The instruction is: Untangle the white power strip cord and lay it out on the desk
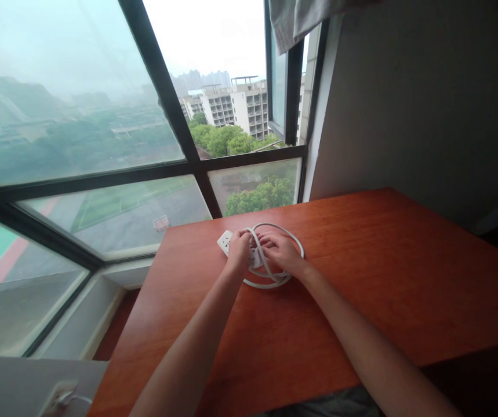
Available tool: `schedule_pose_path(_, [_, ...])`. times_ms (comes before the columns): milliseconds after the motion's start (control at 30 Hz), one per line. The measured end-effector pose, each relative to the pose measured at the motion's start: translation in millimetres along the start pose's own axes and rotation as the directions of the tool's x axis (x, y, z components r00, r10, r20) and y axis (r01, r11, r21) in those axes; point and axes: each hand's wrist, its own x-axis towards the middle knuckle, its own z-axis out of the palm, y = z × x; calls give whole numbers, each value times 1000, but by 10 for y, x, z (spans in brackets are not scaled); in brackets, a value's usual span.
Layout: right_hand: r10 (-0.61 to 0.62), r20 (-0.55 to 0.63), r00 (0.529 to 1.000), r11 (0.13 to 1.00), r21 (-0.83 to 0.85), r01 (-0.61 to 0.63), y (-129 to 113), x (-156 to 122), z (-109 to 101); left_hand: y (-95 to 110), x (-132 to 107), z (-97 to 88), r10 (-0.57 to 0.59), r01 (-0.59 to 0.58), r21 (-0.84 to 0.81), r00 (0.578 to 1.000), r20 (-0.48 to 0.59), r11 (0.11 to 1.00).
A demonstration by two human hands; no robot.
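Note:
A white power strip point(225, 239) lies at an angle on the reddish-brown table, its left end showing sockets. Its white cable point(297, 236) is looped loosely around and over it. My left hand point(240, 246) is closed at the middle of the strip, fingers bent around a stretch of cable that crosses over the top. My right hand point(281, 250) is at the right part of the strip, inside the cable loop, with its fingers curled in against the cable. Both sets of fingertips are partly hidden, and the cable's plug cannot be made out.
The wooden table point(362, 289) reaches to the window frame point(144, 169) at the back and left. One window pane point(280, 75) stands ajar, a grey curtain point(301, 20) hanging above it. At lower left, a wall socket point(60, 398) holds a white plug.

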Motion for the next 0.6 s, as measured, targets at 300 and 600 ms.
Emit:
schedule_pose_path(300, [-42, 236, 971, 993, -97, 66, -5, -25, -85, 31, -69, 71, 30, -30, 23, 999, -16, 999])
schedule_pose_path(600, [20, 57, 998, 990, -140, -11, 73, -8, 4, -16, -176, 29, 292, -275, 355, 956, 8, 894])
